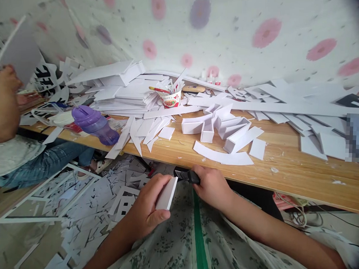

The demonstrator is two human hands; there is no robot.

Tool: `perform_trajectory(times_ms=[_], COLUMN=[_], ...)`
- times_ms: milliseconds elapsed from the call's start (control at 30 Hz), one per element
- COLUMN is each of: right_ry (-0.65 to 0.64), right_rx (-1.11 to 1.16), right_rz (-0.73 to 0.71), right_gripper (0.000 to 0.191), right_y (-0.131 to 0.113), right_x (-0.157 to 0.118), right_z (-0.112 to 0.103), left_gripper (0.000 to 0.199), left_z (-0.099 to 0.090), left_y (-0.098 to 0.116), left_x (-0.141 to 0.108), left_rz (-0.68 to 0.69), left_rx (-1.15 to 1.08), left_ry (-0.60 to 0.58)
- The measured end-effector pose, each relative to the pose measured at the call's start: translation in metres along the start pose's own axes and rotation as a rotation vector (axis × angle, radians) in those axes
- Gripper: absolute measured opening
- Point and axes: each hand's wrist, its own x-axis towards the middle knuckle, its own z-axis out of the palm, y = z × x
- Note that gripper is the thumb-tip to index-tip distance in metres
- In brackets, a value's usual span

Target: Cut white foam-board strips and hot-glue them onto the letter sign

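Observation:
Above my lap, my left hand (pixel 149 202) grips a small white foam board piece (pixel 166 194), tilted with its thin edge facing up and right. My right hand (pixel 211 185) is closed around a black cutter knife (pixel 189 176), whose front end points left at the board's top corner. Whether the blade touches the board is too small to tell. Just beyond my hands, on the wooden table (pixel 172 152), lie a curved white strip (pixel 223 155), a small white rectangle (pixel 257 149) and folded white box-like shapes (pixel 208 129).
A purple bottle (pixel 95 124) stands tilted at the table's left. Behind it are stacked white boards (pixel 124 98) and a paper cup (pixel 171 99) of scraps. At far left, another person's hand (pixel 6 79) holds a white sheet. Offcuts (pixel 86 225) cover the floor.

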Motion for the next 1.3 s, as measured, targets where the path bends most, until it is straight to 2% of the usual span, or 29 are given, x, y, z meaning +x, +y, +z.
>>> perform_trajectory(times_ms=[100, 300, 467, 600, 733, 833, 900, 1000, 1067, 1133, 1233, 1300], right_ry=[-0.010, -0.031, -0.016, -0.003, 0.070, 0.055, 0.047, -0.042, -0.148, -0.190, -0.135, -0.114], right_rx=[0.014, 0.025, 0.072, 0.122, 0.397, 0.598, 0.723, 0.926, 1.081, 1.211, 1.303, 1.347], right_rz=[-0.003, -0.039, 0.029, 0.017, -0.050, -0.090, -0.077, -0.016, 0.038, 0.109, 0.227, 0.275], right_gripper=[0.010, 0.010, 0.009, 0.011, 0.006, 0.022, 0.032, 0.042, 0.040, 0.036, 0.029, 0.029], right_y=[-0.003, -0.013, -0.006, -0.002, -0.003, 0.001, 0.005, 0.009, 0.010, 0.011, 0.016, 0.025], right_x=[-0.002, -0.005, 0.001, -0.001, -0.004, -0.004, -0.004, -0.007, -0.009, -0.012, -0.016, -0.023], right_z=[-0.001, -0.002, 0.002, 0.007, 0.013, 0.020, 0.023, 0.022, 0.020, 0.017, 0.009, -0.004], left_gripper=[0.069, 0.064, 0.068, 0.062, 0.058, 0.064, 0.068, 0.069, 0.067, 0.064, 0.068, 0.064], left_z=[-0.003, -0.006, -0.009, -0.008, 0.000, 0.010, 0.016, 0.021, 0.024, 0.027, 0.034, 0.039], left_y=[-0.005, -0.007, -0.002, -0.013, -0.034, -0.041, -0.036, -0.019, -0.008, -0.005, -0.022, -0.042], left_x=[0.000, -0.001, -0.003, -0.007, -0.009, -0.003, 0.004, 0.015, 0.022, 0.025, 0.026, 0.027], left_rz=[0.020, 0.053, 0.038, 0.015, 0.006, 0.054, 0.055, 0.050, 0.046, 0.058, 0.097, 0.050], left_rx=[0.058, 0.143, 0.121, 0.192, 0.333, 0.410, 0.466, 0.490, 0.477, 0.465, 0.465, 0.490], left_ry=[-0.014, 0.032, 0.021, 0.042, 0.141, 0.139, 0.100, 0.022, -0.034, -0.077, -0.066, -0.075])
